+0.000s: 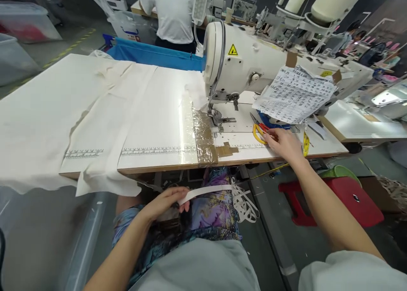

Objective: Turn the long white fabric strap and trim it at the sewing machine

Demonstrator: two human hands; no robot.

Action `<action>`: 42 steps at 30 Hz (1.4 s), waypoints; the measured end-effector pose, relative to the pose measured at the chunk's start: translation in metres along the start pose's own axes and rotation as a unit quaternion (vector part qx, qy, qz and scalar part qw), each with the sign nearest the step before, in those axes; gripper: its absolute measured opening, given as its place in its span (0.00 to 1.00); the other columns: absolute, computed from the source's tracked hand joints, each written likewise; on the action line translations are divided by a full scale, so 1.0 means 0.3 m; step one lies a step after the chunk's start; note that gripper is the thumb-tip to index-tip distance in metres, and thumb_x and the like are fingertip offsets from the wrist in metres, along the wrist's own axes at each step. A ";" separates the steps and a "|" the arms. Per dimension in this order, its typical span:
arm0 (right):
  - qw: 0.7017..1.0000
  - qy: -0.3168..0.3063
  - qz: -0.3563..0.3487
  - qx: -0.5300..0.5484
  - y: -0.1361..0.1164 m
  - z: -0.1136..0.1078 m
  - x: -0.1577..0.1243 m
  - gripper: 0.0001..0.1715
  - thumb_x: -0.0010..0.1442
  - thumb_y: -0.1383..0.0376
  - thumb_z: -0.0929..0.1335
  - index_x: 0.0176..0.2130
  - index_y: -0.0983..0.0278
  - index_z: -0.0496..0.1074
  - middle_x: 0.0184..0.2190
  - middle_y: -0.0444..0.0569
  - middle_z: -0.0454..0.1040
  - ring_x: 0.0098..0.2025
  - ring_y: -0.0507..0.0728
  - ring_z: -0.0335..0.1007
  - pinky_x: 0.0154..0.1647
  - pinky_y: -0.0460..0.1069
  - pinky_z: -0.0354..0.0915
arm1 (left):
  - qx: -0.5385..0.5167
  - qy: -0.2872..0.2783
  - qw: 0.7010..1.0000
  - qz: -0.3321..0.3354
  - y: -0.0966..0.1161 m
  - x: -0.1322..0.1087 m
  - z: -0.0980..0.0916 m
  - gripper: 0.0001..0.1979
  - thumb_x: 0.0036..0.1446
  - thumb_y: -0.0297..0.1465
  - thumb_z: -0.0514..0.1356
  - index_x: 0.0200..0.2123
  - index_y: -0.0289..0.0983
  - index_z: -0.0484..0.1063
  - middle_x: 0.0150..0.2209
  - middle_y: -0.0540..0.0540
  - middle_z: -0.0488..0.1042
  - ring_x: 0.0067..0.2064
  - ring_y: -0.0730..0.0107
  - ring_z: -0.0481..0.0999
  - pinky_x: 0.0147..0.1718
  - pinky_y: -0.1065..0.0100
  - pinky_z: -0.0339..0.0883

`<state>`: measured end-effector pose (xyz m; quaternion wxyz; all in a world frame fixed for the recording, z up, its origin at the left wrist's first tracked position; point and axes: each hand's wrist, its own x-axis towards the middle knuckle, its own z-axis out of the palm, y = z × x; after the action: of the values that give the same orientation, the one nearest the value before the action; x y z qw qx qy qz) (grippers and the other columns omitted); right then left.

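My left hand (170, 200) is closed on one end of a white elastic band (210, 189), held above my lap. The band runs right to a tangled bunch of the same narrow white strip (244, 204) hanging beside my thigh. On the table, scissors (260, 134) with yellow and red handles lie right of the presser foot, blades pointing away. My right hand (282, 143) has its fingers closed at their handles; the fingertips are partly hidden. The sewing machine (254, 62) stands over the table, its needle area (214, 113) left of the scissors.
Cream fabric (98, 113) drapes over the table's left front edge. A written paper sheet (295, 94) hangs from the machine. A yellow tape measure (305, 145) lies near my right wrist. A red stool (349, 202) stands at right. A person in white (174, 11) sits beyond the blue cloth bin (155, 54).
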<state>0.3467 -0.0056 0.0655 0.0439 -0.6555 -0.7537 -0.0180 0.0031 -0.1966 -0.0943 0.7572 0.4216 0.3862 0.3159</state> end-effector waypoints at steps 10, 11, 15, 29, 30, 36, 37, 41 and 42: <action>0.996 -0.089 0.030 0.000 0.024 -0.034 0.040 0.18 0.51 0.55 0.69 0.38 0.64 0.70 0.38 0.62 0.77 0.40 0.70 0.73 0.34 0.55 0.63 | -0.102 0.087 0.991 -0.015 -0.020 0.029 -0.010 0.19 0.48 0.42 0.69 0.36 0.34 0.73 0.30 0.45 0.79 0.27 0.71 0.74 0.31 0.70 0.67; 0.996 -0.076 0.030 0.037 0.036 -0.037 -0.008 0.19 0.51 0.55 0.69 0.39 0.64 0.69 0.38 0.60 0.76 0.39 0.67 0.73 0.34 0.54 0.64 | -0.110 0.104 0.988 -0.018 -0.022 0.037 -0.012 0.21 0.47 0.43 0.69 0.36 0.34 0.72 0.31 0.44 0.80 0.27 0.71 0.75 0.30 0.70 0.68; 0.964 -0.116 0.019 0.237 0.028 0.009 -0.307 0.25 0.51 0.46 0.71 0.37 0.63 0.67 0.29 0.48 0.71 0.28 0.56 0.67 0.28 0.48 0.64 | -0.147 0.135 0.980 -0.019 -0.006 0.069 -0.012 0.23 0.44 0.43 0.72 0.36 0.35 0.71 0.31 0.43 0.81 0.28 0.67 0.78 0.30 0.68 0.72; 0.793 -0.042 0.069 0.604 -0.539 0.568 -0.737 0.19 0.55 0.53 0.72 0.35 0.61 0.63 0.26 0.43 0.66 0.26 0.52 0.62 0.27 0.46 0.65 | -0.252 0.049 0.966 0.042 0.165 0.114 0.166 0.08 0.57 0.27 0.64 0.40 0.30 0.72 0.42 0.32 0.80 0.40 0.61 0.82 0.40 0.66 0.75; 0.786 -0.033 0.074 0.613 -0.558 0.574 -0.731 0.19 0.55 0.52 0.71 0.34 0.61 0.62 0.25 0.42 0.66 0.26 0.52 0.62 0.27 0.46 0.65 | -0.253 0.038 0.966 0.046 0.170 0.112 0.182 0.09 0.57 0.28 0.64 0.40 0.30 0.72 0.43 0.32 0.80 0.41 0.60 0.82 0.41 0.66 0.75; 0.769 -0.010 0.098 0.632 -0.550 0.491 -0.710 0.20 0.60 0.51 0.69 0.33 0.61 0.58 0.30 0.46 0.73 0.23 0.49 0.65 0.24 0.45 0.64 | -0.157 0.024 0.979 0.125 0.098 0.147 0.168 0.20 0.58 0.43 0.64 0.44 0.33 0.75 0.45 0.36 0.80 0.48 0.57 0.79 0.51 0.60 0.69; 0.765 -0.005 0.102 0.635 -0.535 0.465 -0.703 0.20 0.60 0.52 0.69 0.34 0.61 0.58 0.30 0.47 0.74 0.22 0.49 0.65 0.24 0.45 0.64 | -0.143 0.025 0.981 0.127 0.062 0.159 0.152 0.23 0.58 0.46 0.62 0.45 0.32 0.76 0.45 0.36 0.80 0.48 0.57 0.79 0.54 0.58 0.66; 0.748 0.046 0.093 0.656 -0.474 0.346 -0.649 0.18 0.60 0.56 0.71 0.35 0.63 0.61 0.30 0.47 0.76 0.22 0.49 0.68 0.24 0.44 0.65 | -0.100 0.019 0.992 0.079 -0.104 0.198 0.103 0.28 0.64 0.50 0.51 0.44 0.32 0.78 0.42 0.38 0.82 0.46 0.55 0.79 0.58 0.53 0.60; 0.741 0.062 0.086 0.663 -0.462 0.314 -0.631 0.18 0.60 0.57 0.72 0.34 0.63 0.61 0.31 0.48 0.77 0.23 0.49 0.68 0.25 0.44 0.65 | -0.092 0.019 0.993 0.075 -0.138 0.205 0.099 0.28 0.65 0.49 0.50 0.44 0.33 0.79 0.42 0.38 0.82 0.47 0.55 0.78 0.59 0.52 0.59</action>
<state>0.2314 -0.2038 -0.0412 0.5154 -0.5206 -0.5113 0.4494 0.0656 -0.1772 -0.1401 0.7594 0.3716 0.3372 0.4142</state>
